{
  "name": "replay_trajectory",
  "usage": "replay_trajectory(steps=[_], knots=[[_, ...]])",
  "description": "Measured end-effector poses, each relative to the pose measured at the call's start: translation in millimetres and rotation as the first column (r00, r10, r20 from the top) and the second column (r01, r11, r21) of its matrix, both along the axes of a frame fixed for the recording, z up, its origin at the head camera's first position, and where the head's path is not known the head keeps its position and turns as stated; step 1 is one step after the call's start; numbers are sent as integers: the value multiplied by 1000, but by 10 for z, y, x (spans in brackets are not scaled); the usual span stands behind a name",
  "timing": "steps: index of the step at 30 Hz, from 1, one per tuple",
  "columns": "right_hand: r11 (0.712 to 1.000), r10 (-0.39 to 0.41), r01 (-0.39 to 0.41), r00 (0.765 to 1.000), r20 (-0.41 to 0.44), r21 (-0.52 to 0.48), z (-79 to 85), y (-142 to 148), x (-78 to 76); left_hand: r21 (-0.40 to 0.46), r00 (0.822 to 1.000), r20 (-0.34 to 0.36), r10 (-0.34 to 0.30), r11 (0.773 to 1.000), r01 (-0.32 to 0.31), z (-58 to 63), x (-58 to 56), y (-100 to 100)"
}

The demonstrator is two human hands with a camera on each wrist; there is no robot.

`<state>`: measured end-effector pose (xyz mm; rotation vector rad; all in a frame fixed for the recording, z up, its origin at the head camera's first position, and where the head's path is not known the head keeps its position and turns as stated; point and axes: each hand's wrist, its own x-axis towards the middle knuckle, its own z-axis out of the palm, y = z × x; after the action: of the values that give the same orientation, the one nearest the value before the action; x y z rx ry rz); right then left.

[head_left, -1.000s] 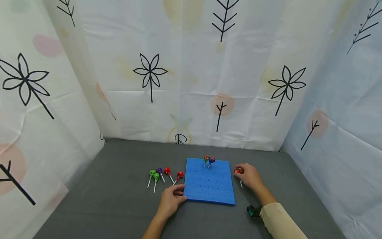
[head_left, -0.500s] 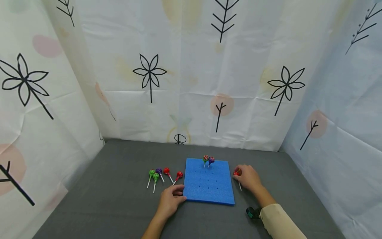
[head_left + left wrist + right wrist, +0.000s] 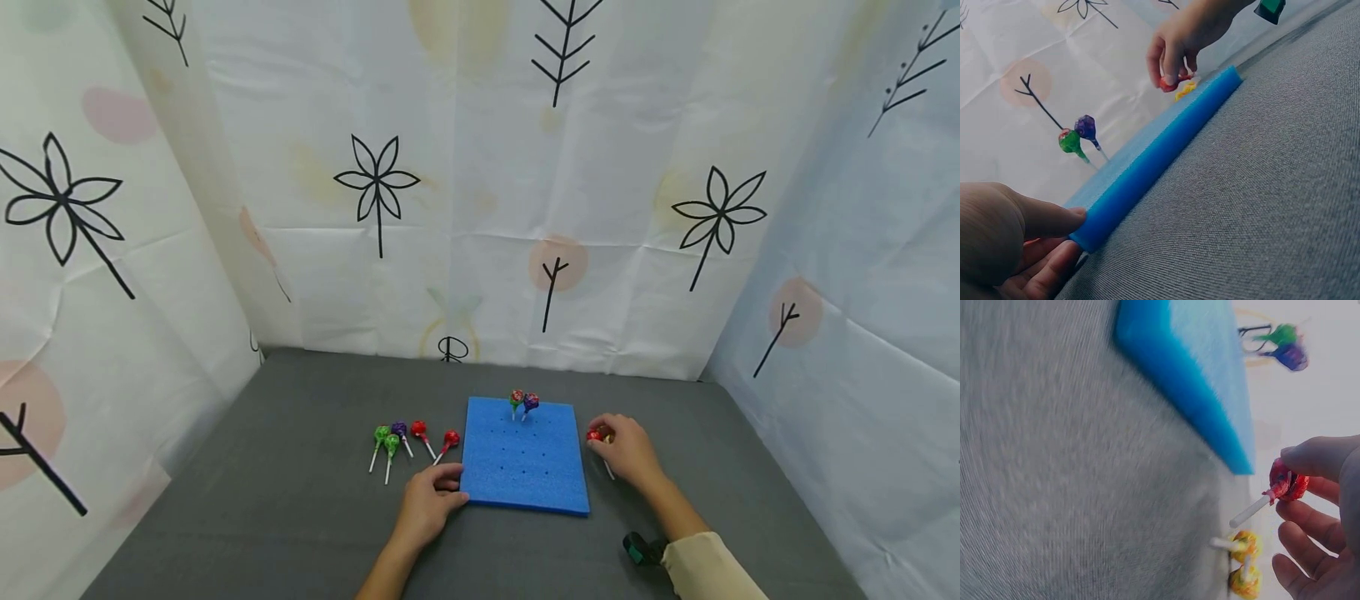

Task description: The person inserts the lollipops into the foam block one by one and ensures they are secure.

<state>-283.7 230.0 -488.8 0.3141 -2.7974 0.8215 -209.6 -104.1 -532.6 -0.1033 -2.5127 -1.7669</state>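
Observation:
My right hand [image 3: 628, 446] pinches a red lollipop [image 3: 1289, 480] by its wrapped head, thumb against fingers, just right of the blue foam board [image 3: 528, 479]. Its white stick points away from the palm. Below those fingers in the right wrist view lie two yellow lollipops, one [image 3: 1246, 544] above the other [image 3: 1245, 585]. The board's near left corner is gripped by my left hand [image 3: 426, 507], thumb on top and fingers at the side and underneath. A red-and-green lollipop [image 3: 517, 398] and a purple lollipop [image 3: 531, 402] stand in the board's far row, beside several small holes.
Left of the board, on the grey table [image 3: 285, 500], lie two green lollipops [image 3: 382, 432], a purple one [image 3: 401, 429] and two red ones [image 3: 419, 428]. The nearest red lollipop [image 3: 452, 438] is close to my left fingers. A patterned white cloth [image 3: 480, 292] rises behind.
My right wrist and sleeve have shifted slightly towards me and to the right. The stick below that hand has swung a little rightward. Left hand and board have stayed put.

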Motion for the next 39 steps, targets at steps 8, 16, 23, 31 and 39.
replay_trajectory(steps=[8, 16, 23, 31, 39], knots=[[993, 4, -9, 999, -39, -120, 100, -131, 124, 5, 1000, -16, -6, 1000, 6, -4, 16, -9], [975, 22, -29, 999, -32, -221, 206, -321, 179, 14, 1000, -17, -3, 1000, 3, -7, 18, -14], [948, 70, -74, 997, -24, -311, 307, -502, 201, 22, 999, -37, -14, 1000, 14, -16, 18, -17], [948, 79, -94, 995, -58, -303, 368, -730, 142, 19, 1000, -23, -14, 1000, 15, -9, 16, -10], [943, 141, -168, 984, -110, -287, 402, -926, 78, 31, 999, -33, -16, 999, 17, -10, 19, -8]])
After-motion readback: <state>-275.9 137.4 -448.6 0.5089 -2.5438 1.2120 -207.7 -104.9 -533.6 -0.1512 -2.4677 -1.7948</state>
